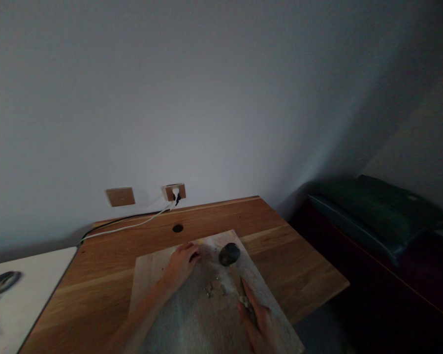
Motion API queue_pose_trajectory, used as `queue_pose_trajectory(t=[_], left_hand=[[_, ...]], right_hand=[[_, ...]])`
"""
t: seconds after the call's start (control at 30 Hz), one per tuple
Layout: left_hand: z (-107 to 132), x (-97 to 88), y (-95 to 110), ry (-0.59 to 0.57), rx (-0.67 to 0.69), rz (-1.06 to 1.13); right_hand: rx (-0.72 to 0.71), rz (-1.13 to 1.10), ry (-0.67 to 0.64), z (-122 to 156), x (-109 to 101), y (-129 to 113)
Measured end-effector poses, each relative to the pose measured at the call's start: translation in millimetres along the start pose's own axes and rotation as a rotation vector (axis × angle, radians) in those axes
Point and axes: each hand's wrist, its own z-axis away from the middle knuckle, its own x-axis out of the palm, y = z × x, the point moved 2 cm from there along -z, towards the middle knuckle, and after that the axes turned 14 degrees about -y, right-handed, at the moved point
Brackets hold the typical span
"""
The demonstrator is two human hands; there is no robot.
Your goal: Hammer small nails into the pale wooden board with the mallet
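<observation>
A pale board [158, 268] lies on a wooden desk [280, 265]. My left hand [182, 260] rests near the board's far edge with its fingers curled; whether anything is under them I cannot make out. My right hand [260, 324] is wrapped round the handle of a hammer [233, 263], whose dark head sits on the board just right of my left hand. Several small nails [211, 287] lie scattered on the board between my hands.
A white cable [133, 225] runs from a wall socket [174, 191] across the desk's back edge. A cable hole [177, 228] sits in the desk. A white surface [25, 295] adjoins on the left. A dark padded seat [372, 211] stands at the right.
</observation>
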Motion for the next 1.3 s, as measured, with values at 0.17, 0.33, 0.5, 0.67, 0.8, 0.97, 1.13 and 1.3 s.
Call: queue_pose_trajectory(t=[0.17,0.33,0.5,0.67,0.8,0.97,1.13,1.3], left_hand=[[-4,3.6,-11,-0.011,-0.001,0.088],[-5,1.2,-12,0.013,-0.013,0.178],[-4,-0.7,-7,0.006,-0.009,0.256],[-4,0.3,-7,0.021,-0.028,0.224],[-5,0.5,-8,0.006,-0.023,0.244],[-3,-3.2,-3,-0.006,-0.024,0.281],[-4,-3.6,-3,-0.038,-0.040,0.246],[0,-4.4,4,-0.004,0.036,0.113]], right_hand=[[-0.005,-0.019,-0.029,-2,0,-5],[-0.153,-0.075,-0.136,-17,6,-22],[-0.202,-0.046,-0.289,-34,16,-49],[-0.135,0.046,-0.272,-36,21,-57],[-0.156,0.065,-0.278,-35,20,-59],[-0.182,0.053,-0.308,-36,15,-59],[-0.173,0.078,-0.351,-34,2,-57],[-0.127,0.064,-0.301,-20,-11,-42]])
